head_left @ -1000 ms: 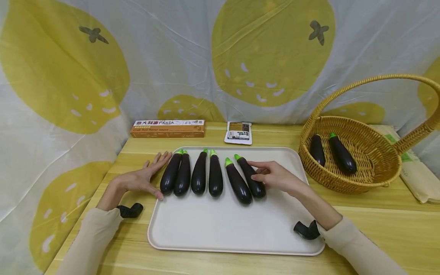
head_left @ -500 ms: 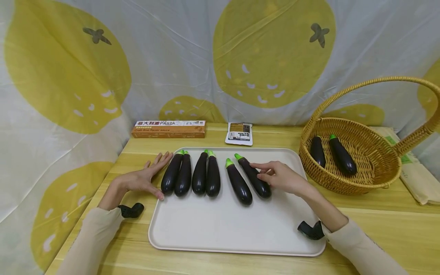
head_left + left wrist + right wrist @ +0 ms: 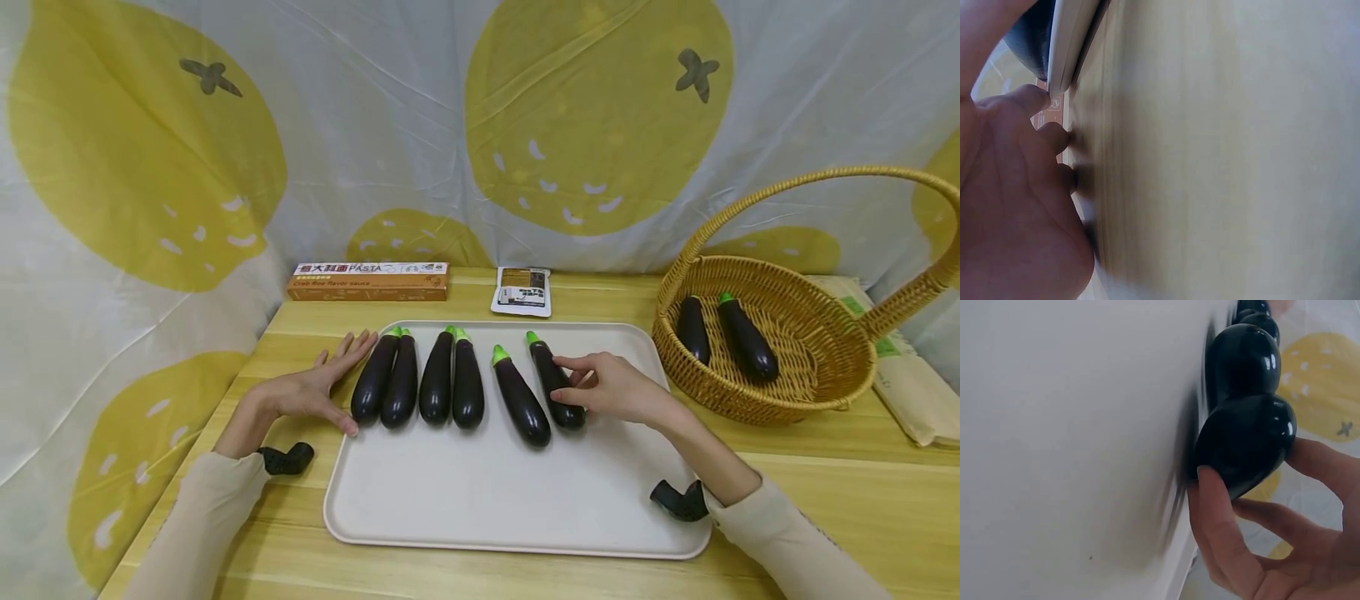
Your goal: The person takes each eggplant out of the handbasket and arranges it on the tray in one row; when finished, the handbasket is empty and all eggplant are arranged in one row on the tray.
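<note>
In the head view, a row of several dark purple eggplants with green stem ends lies on the white tray [image 3: 517, 508]. My right hand [image 3: 618, 387] holds the rightmost eggplant [image 3: 553, 379] from its right side. The right wrist view shows my fingers [image 3: 1216, 512] curved against the lower body of this eggplant [image 3: 1244, 444]. Just left of it lies another eggplant [image 3: 520, 400], slanted, with a narrow gap between them. My left hand [image 3: 311, 392] rests spread at the tray's left edge, its thumb at the rim and its fingers beside the leftmost eggplant [image 3: 373, 379].
A wicker basket [image 3: 750, 408] with a tall handle stands at the right, with two eggplants [image 3: 746, 337] inside. Behind the tray are a pasta box [image 3: 367, 283] and a small white pouch [image 3: 521, 292]. A beige package [image 3: 915, 392] lies beyond the basket.
The rightmost eggplant has turned under my right hand, its stem end shifting right so it lies less slanted. The fourth eggplant from the left has rolled closer to the third. My left hand stays put.
</note>
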The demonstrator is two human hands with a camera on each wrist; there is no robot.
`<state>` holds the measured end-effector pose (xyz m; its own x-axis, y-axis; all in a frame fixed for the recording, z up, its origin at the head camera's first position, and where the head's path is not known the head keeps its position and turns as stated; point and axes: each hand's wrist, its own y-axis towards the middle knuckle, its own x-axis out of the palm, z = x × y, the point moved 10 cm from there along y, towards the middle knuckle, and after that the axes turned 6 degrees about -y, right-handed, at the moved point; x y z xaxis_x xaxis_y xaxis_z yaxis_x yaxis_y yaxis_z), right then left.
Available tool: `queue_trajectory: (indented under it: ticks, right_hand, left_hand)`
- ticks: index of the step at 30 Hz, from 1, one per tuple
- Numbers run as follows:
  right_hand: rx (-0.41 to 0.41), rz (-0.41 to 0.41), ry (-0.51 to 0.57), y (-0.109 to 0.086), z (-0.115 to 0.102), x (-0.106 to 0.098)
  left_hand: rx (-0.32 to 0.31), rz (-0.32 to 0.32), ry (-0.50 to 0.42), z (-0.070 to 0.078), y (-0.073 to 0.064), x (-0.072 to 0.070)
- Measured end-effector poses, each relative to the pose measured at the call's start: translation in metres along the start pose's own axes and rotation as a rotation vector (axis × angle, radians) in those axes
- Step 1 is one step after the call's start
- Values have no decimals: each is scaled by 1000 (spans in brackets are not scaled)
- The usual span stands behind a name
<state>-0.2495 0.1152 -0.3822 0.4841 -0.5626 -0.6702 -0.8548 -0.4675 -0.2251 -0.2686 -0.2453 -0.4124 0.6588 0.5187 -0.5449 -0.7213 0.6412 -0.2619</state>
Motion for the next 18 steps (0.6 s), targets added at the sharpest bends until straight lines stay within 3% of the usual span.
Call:
queue_trajectory:
  ticks: [10, 18]
  right_hand:
    - [17, -67, 158, -1, -1, 14]
    - [63, -55, 238, 4, -7, 26]
  left_hand:
    - [13, -9, 6, 1, 0, 2]
    - [-1, -13, 1, 1, 0, 2]
